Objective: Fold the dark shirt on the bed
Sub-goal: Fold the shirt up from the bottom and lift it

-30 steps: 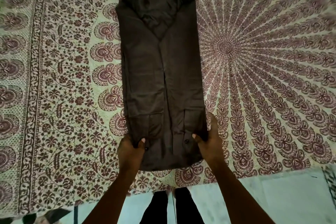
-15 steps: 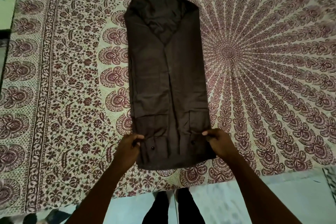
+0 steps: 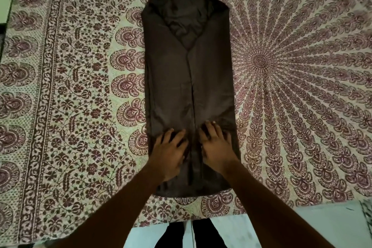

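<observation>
The dark brown shirt (image 3: 189, 78) lies on the bed as a long narrow strip, both sides folded in to meet at a centre seam, collar at the far end. My left hand (image 3: 168, 152) rests flat on the shirt's lower left part, fingers spread. On the lower right part my right hand (image 3: 216, 145) lies flat as well, fingers apart. Neither hand grips any cloth. The two hands sit on either side of the centre seam, above the near hem.
The bed is covered by a cream sheet with a maroon floral and mandala print (image 3: 302, 62). Its near edge (image 3: 221, 212) runs just below the shirt's hem. Pale floor (image 3: 332, 225) and my dark trouser legs (image 3: 189, 235) show below.
Both hands let go of the shirt's side edges near the hem and moved inward and up onto the cloth, now pressing flat. The lower flaps with buttons are covered by the hands.
</observation>
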Tool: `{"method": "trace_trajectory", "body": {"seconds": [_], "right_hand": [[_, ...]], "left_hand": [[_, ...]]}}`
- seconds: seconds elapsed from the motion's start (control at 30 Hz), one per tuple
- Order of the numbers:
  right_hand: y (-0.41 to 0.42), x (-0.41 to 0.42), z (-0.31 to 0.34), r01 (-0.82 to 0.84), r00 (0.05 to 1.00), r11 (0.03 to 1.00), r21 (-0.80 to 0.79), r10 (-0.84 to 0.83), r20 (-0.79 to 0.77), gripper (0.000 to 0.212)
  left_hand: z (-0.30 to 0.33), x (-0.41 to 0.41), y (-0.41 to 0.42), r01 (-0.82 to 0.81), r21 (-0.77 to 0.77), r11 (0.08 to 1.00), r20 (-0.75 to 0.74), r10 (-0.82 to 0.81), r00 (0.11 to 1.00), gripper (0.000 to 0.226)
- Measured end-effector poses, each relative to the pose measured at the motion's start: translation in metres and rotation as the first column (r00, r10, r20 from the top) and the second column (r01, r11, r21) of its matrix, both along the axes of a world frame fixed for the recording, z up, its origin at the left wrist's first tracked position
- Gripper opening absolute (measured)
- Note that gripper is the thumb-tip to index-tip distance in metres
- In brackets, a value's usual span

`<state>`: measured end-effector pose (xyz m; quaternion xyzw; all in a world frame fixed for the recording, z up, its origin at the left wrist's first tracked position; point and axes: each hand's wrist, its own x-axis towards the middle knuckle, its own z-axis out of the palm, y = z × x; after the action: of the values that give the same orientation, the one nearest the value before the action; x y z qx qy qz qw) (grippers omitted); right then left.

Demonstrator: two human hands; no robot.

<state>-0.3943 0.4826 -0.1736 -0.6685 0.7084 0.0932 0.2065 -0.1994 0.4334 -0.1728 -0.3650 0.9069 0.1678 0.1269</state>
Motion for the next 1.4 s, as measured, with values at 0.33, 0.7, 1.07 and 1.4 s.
{"method": "trace_trajectory", "body": {"seconds": [0.33, 0.7, 1.07, 1.4], "right_hand": [[-0.133, -0.062, -0.013, 0.185, 0.976, 0.965, -0.187, -0.158, 0.149, 0.068], [-0.225, -0.106, -0.015, -0.086, 0.992, 0.956, -0.28, 0.11, 0.07, 0.053], [-0.343, -0.167, -0.032, 0.056, 0.998, 0.948, -0.313, -0.046, 0.038, 0.055], [-0.402, -0.178, -0.028, 0.091, 0.993, 0.963, -0.255, -0.106, -0.043, 0.078]], "left_hand": [[0.007, -0.053, -0.147, -0.245, 0.062, 0.968, -0.072, 0.249, 0.966, 0.094], [0.006, -0.078, -0.246, -0.25, 0.055, 0.967, -0.227, 0.256, 0.94, 0.053], [-0.007, -0.131, -0.299, -0.369, 0.098, 0.924, -0.288, 0.382, 0.878, 0.047], [-0.009, -0.142, -0.348, -0.385, -0.106, 0.917, -0.068, 0.38, 0.923, 0.137]]}}
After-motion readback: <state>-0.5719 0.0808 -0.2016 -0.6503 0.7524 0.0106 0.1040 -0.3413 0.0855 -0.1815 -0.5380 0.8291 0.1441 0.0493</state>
